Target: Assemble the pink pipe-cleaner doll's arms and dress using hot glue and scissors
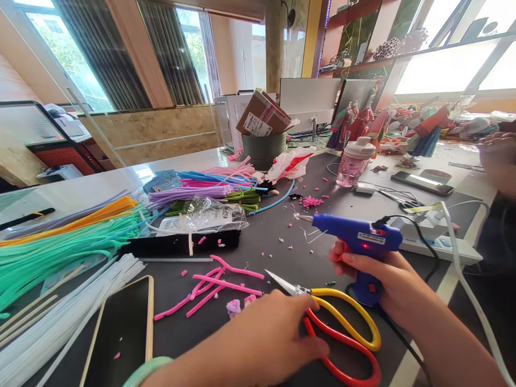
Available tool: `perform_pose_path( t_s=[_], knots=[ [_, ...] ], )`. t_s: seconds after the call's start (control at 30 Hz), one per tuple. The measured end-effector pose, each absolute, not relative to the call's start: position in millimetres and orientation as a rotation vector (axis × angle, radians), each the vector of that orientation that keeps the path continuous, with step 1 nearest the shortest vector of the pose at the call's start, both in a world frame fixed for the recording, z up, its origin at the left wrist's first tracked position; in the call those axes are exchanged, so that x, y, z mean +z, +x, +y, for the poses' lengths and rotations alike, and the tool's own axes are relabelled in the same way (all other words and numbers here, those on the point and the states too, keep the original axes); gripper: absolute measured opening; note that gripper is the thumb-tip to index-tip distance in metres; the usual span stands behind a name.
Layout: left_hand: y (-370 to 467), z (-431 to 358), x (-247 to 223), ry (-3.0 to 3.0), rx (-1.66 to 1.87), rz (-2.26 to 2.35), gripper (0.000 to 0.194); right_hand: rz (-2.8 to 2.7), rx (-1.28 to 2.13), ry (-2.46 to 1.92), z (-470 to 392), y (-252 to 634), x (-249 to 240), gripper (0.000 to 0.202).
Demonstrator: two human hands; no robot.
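Observation:
In my right hand (374, 269) is a blue hot glue gun (358, 231), its fingers wrapped around the handle. The glue gun's nozzle points left over the dark tabletop, with a red light lit on its body. My left hand (270, 338) is at the bottom middle, thumb and index finger apart, above or against the scissors (342, 317). Its other fingers are mostly hidden. These scissors have one yellow and one red handle, and their blades point up and left. Just beyond the left hand lie cut pink pipe cleaners (217, 282) and a small lilac-pink fluffy piece (233, 307).
Bundles of green pipe cleaners (60, 242) and white ones (72, 322) cover the left side, beside a phone (121, 333). A power strip (439, 247) with cables sits right. Farther back stand a pink bottle (355, 164) and a bin (264, 150). Another person's hand (497, 156) shows far right.

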State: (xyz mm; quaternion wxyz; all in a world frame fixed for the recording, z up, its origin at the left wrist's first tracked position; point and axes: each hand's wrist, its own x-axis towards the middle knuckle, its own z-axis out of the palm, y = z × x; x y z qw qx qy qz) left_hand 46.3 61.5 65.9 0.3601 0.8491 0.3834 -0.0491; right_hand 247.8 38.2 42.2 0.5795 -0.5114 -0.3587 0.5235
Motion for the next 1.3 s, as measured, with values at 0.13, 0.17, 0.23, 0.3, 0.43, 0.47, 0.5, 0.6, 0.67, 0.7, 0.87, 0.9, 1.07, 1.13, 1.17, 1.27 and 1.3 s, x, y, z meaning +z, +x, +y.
perform_pose_path(
  t_s=[0.13,0.17,0.23,0.3,0.43,0.47,0.5,0.6,0.67,0.7,0.87,0.9,1.07,1.13,1.17,1.27,1.3],
  knots=[
    [75.4,47.5,58.4,2.386,-0.443,0.910,0.038,-0.810,1.178,-1.191,35.9,251.1,43.4,0.029],
    [81.0,46.4,56.4,2.400,-0.512,0.912,0.043,-0.809,1.170,-1.191,35.3,251.9,44.0,0.029],
    [87.4,45.6,52.3,2.412,-0.579,0.946,0.044,-0.809,1.162,-1.183,34.1,253.4,44.9,0.029],
    [86.8,45.2,48.2,2.430,-0.554,0.988,0.043,-0.812,1.155,-1.174,33.2,254.9,45.0,0.028],
    [75.5,43.1,45.8,2.440,-0.500,1.063,0.042,-0.825,1.154,-1.175,32.7,256.1,42.9,0.026],
    [73.1,42.4,47.0,2.424,-0.524,1.097,0.042,-0.830,1.161,-1.174,32.7,256.1,42.3,0.025],
    [71.2,41.8,48.5,2.412,-0.553,1.134,0.042,-0.836,1.168,-1.172,32.7,255.9,41.9,0.024],
    [68.9,41.3,54.2,2.414,-0.628,1.207,0.040,-0.849,1.185,-1.167,32.5,255.1,42.1,0.024],
    [69.7,42.8,57.9,2.470,-0.628,1.189,0.039,-0.847,1.191,-1.165,32.1,254.5,43.3,0.024],
    [70.9,44.3,59.6,2.502,-0.611,1.169,0.039,-0.846,1.190,-1.163,31.9,254.3,43.9,0.024],
    [89.2,62.1,61.5,2.650,-0.343,1.181,0.028,-0.865,1.169,-1.152,31.4,256.5,44.8,0.022],
    [94.7,67.5,59.1,2.681,-0.272,1.162,0.024,-0.866,1.166,-1.147,31.3,257.6,44.4,0.022],
    [118.7,90.2,34.8,2.774,-0.067,0.936,0.019,-0.867,1.129,-1.140,31.1,262.2,43.9,0.023],
    [123.7,94.1,25.1,2.811,-0.059,0.862,0.014,-0.865,1.116,-1.135,31.3,262.3,45.0,0.022],
    [125.3,95.2,21.2,2.831,-0.060,0.827,0.013,-0.862,1.112,-1.131,31.5,262.0,45.7,0.022],
    [127.7,96.9,13.6,2.895,-0.061,0.737,0.016,-0.848,1.120,-1.122,31.7,260.6,47.7,0.022],
    [128.2,97.2,12.3,2.914,-0.059,0.716,0.018,-0.846,1.126,-1.116,31.6,260.2,48.1,0.022]
  ],
)
